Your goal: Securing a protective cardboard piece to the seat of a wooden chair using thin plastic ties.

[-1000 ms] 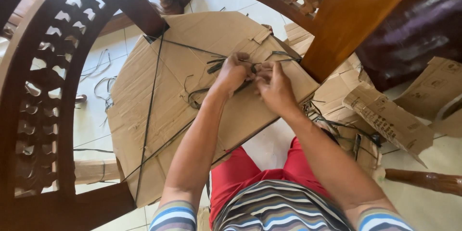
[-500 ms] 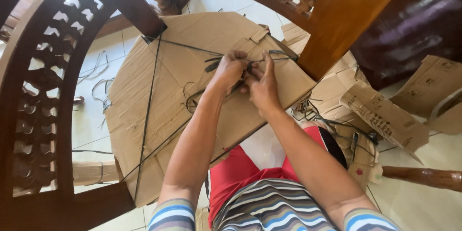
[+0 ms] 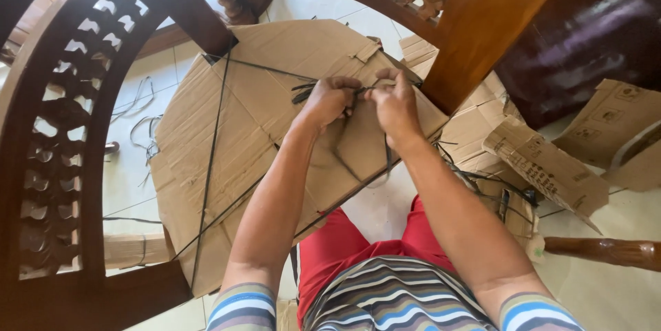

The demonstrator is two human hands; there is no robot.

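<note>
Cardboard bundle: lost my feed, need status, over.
Left hand and right hand both pinching black strap at the middle of the cardboard. Grip closed, both. Carved wood frame curves beside it, not touching the hands.

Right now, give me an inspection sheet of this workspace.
Surface: pale tiled floor.
Job's things: flattened cardboard bundle crossed by black strapping.
Clutter: loose cardboard pieces at right; strap offcuts on the tiles at left.
Grippers: left hand and right hand pinch the strapping ends together on the bundle.
Cables: nothing seen.
Surroundings: carved dark wooden furniture frame arching overhead.
</note>
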